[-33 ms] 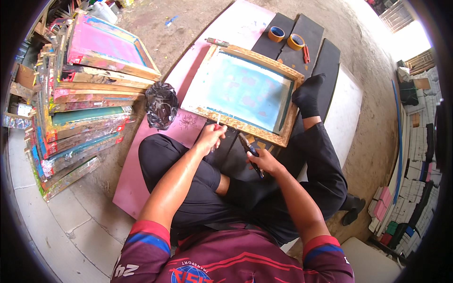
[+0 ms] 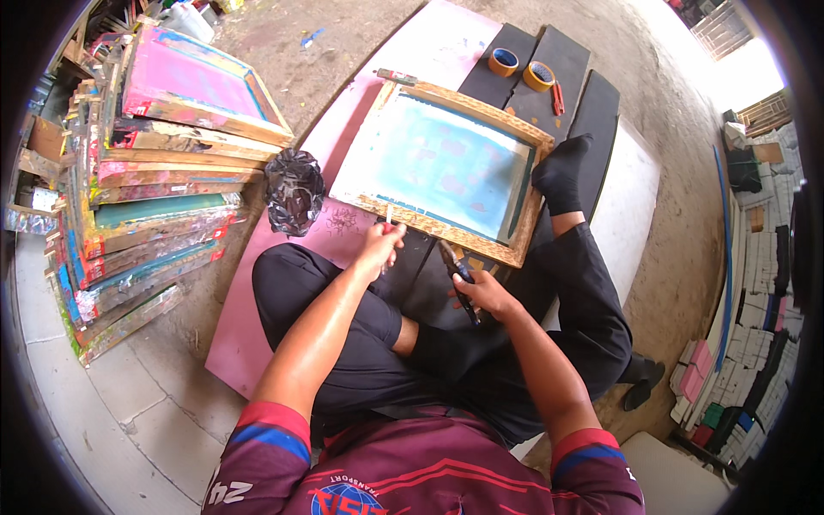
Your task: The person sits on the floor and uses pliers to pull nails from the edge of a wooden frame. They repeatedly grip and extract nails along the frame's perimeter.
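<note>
A wooden screen-printing frame (image 2: 463, 236) with pale blue mesh lies in front of me. My left hand (image 2: 381, 249) is closed, pinching a thin white strip (image 2: 389, 213) whose upper end reaches the frame's near edge. To its right, my right hand (image 2: 486, 293) wraps around a dark hand tool (image 2: 448, 257), perhaps pliers. The tool's tip points up toward the frame's near edge; I cannot tell whether it touches. My palm and fingers partly hide its handles. Small tan pieces lie beside the tool's tip.
A crumpled black plastic bag (image 2: 294, 193) sits left of the frame. Tape rolls (image 2: 538, 76) and a red-handled tool (image 2: 558, 98) lie beyond it on dark boards. Used frames are stacked high (image 2: 184, 176) at left. My socked foot (image 2: 562, 172) rests against the frame's right side.
My left hand has shifted slightly left with the white strip. The dark tool in my right hand has turned slightly, its tip a little further right. The frame has stayed put.
</note>
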Available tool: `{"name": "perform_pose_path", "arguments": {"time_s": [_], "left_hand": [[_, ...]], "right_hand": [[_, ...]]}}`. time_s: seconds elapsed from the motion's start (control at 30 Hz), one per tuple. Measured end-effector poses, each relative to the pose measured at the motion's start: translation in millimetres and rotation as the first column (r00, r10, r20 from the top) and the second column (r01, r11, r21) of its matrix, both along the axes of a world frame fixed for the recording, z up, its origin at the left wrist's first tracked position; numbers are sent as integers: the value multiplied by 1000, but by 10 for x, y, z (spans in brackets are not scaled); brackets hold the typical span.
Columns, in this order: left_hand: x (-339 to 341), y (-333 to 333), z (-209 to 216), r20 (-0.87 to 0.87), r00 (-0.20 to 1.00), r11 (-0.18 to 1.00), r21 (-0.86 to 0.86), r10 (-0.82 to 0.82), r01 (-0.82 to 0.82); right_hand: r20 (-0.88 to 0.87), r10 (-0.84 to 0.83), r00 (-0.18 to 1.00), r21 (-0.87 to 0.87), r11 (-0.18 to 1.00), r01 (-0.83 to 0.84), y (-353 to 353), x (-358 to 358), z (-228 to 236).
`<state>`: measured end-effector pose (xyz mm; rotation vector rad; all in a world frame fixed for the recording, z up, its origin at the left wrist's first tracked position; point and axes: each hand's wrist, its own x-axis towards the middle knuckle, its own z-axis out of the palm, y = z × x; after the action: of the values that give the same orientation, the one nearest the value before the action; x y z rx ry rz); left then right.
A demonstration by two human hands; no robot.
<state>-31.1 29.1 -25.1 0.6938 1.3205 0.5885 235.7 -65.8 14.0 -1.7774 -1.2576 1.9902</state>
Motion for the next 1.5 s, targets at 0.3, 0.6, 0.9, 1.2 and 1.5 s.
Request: {"name": "perform_pose_path", "arguments": {"time_s": [0.3,0.6,0.9,1.2,1.5], "left_hand": [[-386,314,-315,-266,698,734,61,665,-676],[-478,343,-506,-381,635,712,96,672,-696],[-561,394,-805,-480,547,694,206,686,-690],[-282,221,-97,-211,737,766,191,643,-614],[-81,84,179,53,997,997,53,62,-65]], "right_hand": [[-211,-204,956,-299,945,136,213,265,198],[-302,-217,929,-439,896,66,415,385,204],[-103,-148,984,-368,924,101,431,333,-27],[585,-58,809,145,989,-34,193,-121,-28],[596,-40,802,253,957,-141,-16,-323,27]]}}
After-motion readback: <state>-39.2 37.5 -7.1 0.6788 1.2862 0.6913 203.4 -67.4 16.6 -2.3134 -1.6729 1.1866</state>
